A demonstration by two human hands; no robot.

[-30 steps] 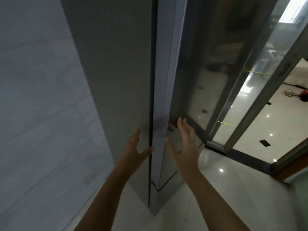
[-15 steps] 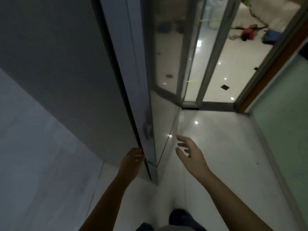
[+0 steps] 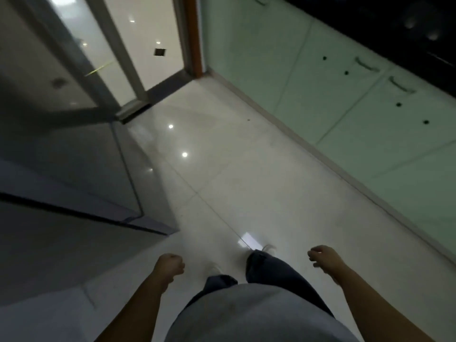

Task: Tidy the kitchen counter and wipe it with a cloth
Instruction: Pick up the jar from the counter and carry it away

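My left hand (image 3: 170, 266) hangs low at the bottom middle with its fingers curled into a fist, holding nothing. My right hand (image 3: 324, 259) is at the lower right, fingers curled in, with nothing in it. Both hover over the glossy white floor, apart from everything. The dark kitchen counter (image 3: 385, 23) runs along the top right above pale green cabinet doors (image 3: 328, 95). No cloth is in view.
A tall grey refrigerator (image 3: 74, 169) fills the left side, its doors shut. A glass sliding door (image 3: 111, 50) and a brown door frame (image 3: 195, 38) stand at the top. White floor tiles (image 3: 234, 169) lie between the refrigerator and the cabinets. My legs and shoes show below.
Both hands have come off the refrigerator door and dropped to my sides with fingers curled. The view has swung right and down toward the floor and the cabinets.
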